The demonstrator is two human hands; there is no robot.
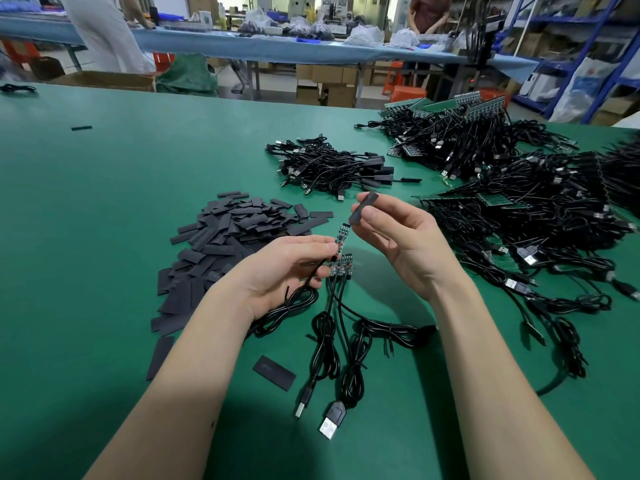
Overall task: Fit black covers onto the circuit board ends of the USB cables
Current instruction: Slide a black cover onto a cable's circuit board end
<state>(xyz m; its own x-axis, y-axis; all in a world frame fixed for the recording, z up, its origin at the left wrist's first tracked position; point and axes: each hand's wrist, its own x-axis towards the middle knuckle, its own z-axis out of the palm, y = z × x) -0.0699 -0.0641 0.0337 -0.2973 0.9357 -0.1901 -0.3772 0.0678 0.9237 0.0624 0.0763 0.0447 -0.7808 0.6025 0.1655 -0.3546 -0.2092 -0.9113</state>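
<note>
My left hand (287, 268) pinches a USB cable just below its small green circuit board (343, 233), which points up and to the right. My right hand (398, 233) holds a black cover (362, 207) between thumb and fingers, tilted, a short gap above the board's tip. Below the left hand's fingers lie a few more bare circuit board ends (341, 266), their coiled cables (325, 344) and USB plugs (332, 420) trailing toward me on the green table (104, 188).
A heap of flat black covers (221, 244) lies left of my hands, one loose cover (274, 372) near my left forearm. A pile of covered cables (329, 168) sits behind, a large pile of uncovered cables with green boards (519, 188) at right. People stand at a far bench.
</note>
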